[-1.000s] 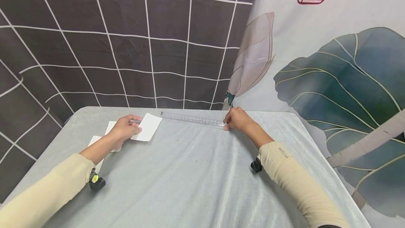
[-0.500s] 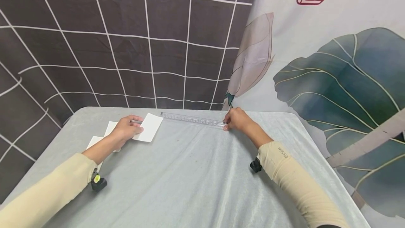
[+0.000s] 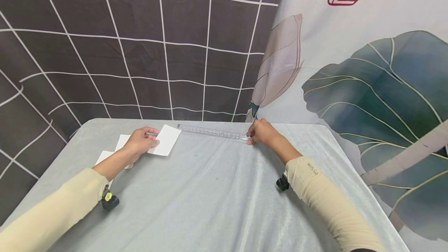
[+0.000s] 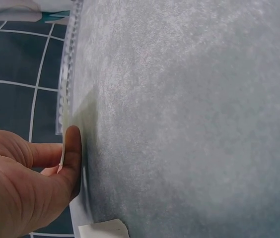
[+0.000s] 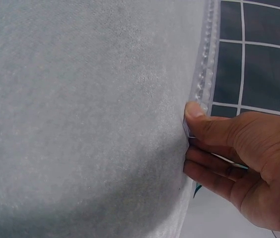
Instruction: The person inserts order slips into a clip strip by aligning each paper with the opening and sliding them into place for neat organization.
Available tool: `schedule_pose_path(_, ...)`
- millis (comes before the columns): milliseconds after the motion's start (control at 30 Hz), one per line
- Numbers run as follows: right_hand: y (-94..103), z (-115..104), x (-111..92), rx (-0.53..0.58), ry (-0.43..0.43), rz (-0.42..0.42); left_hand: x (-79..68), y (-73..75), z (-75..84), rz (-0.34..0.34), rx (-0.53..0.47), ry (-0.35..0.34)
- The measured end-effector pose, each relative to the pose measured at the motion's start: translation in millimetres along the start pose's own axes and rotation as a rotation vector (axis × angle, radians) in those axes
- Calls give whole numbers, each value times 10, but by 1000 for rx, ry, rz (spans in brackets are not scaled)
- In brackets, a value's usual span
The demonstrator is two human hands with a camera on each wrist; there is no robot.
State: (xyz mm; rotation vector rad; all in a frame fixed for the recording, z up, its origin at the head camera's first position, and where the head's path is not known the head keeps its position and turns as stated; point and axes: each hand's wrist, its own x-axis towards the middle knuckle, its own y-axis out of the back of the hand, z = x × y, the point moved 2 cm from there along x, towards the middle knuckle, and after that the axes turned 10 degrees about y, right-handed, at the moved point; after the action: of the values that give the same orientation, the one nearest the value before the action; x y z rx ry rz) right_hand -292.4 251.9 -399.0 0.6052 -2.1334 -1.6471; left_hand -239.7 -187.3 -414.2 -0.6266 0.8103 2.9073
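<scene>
A white card [image 3: 167,141] is pinched between the thumb and fingers of my left hand [image 3: 141,141]; in the left wrist view the card [image 4: 65,111] shows nearly edge-on, close over the cloth. To its right, along the table's far edge, lies a long clear plastic strip [image 3: 211,132] with a row of small bumps. My right hand [image 3: 262,130] pinches the strip's right end, thumb on the near side, as the right wrist view shows of the strip [image 5: 207,64]. The card's upper right corner comes right up to the strip's left end.
Two more white cards, one farther [image 3: 122,140] and one nearer [image 3: 103,157], lie partly hidden under my left hand and forearm. A pale grey cloth [image 3: 210,197] covers the table. Dark grid fabric [image 3: 185,57] and a leaf-printed curtain [image 3: 350,88] stand behind and right.
My left hand has slid slightly to the right with the white card, towards the clear strip. The right hand and the strip stay almost still.
</scene>
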Motion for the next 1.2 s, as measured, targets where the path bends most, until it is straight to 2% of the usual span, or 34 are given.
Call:
schedule_pose_path(367,6,6,-5,-12,15,0,2,-52,7,-2,-6,-7)
schedule_pose_path(767,20,-20,-14,14,-7,0,-5,-86,25,1,-12,-2)
schedule_pose_path(1200,11,-9,-2,8,-13,-5,28,-140,23,6,-14,25)
